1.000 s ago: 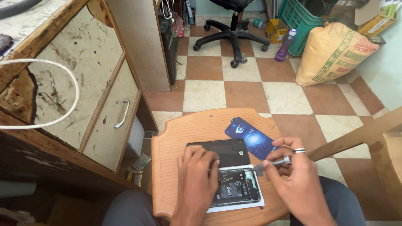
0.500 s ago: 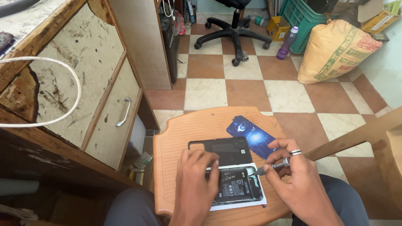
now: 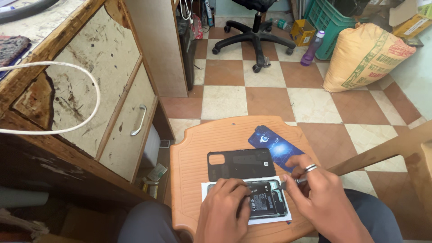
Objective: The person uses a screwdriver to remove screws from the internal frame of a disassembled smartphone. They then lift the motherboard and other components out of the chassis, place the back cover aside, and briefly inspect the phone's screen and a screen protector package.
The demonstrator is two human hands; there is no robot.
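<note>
An opened phone point(image 3: 266, 200) with its battery and inner parts showing lies on a white sheet point(image 3: 208, 189) on a round orange stool top point(image 3: 198, 148). My left hand point(image 3: 225, 209) presses down on the phone's left part. My right hand point(image 3: 321, 200), with a ring on one finger, grips a thin metal screwdriver point(image 3: 292, 182) whose tip meets the phone's upper right corner. The black back cover point(image 3: 240, 164) lies just beyond the phone. A blue card point(image 3: 274, 146) lies to the right of the cover.
A worn wooden cabinet with a drawer handle point(image 3: 137, 120) stands at the left, a white cable point(image 3: 67, 99) looping over it. On the checkered floor beyond are an office chair base point(image 3: 254, 40), a purple bottle point(image 3: 312, 47), a green crate point(image 3: 330, 20) and a full sack point(image 3: 364, 56).
My right hand has shifted slightly left, bringing the tool tip onto the phone's upper right corner. My left hand stays on the phone.
</note>
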